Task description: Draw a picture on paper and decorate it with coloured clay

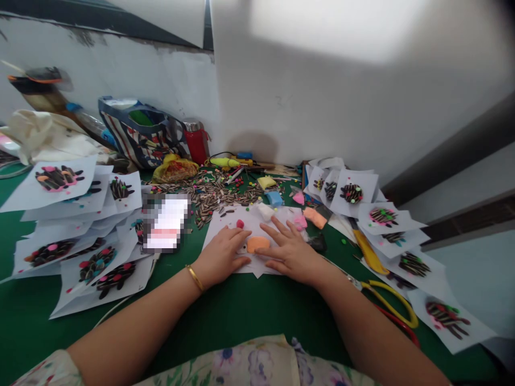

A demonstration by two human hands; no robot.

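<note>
A flat orange clay piece (258, 245) lies on white paper (217, 222) between my hands. My left hand (223, 254) rests on the paper at the left of the clay, fingers extended, holding nothing; a small red ball (240, 223) is just beyond its fingertips. My right hand (292, 252) is spread open, its fingers touching or just over the right edge of the orange clay. Beyond my right hand are white clay (265, 212), pink clay (300, 222) and another orange lump (315, 217).
Sunflower seeds (209, 195) are scattered behind the paper. Stacked seed-decorated sheets (52, 228) stand left of a phone (167, 222). More decorated sheets (384, 217), a yellow cutter (370, 252) and scissors (392, 303) are on the right. A red flask (197, 142) stands behind.
</note>
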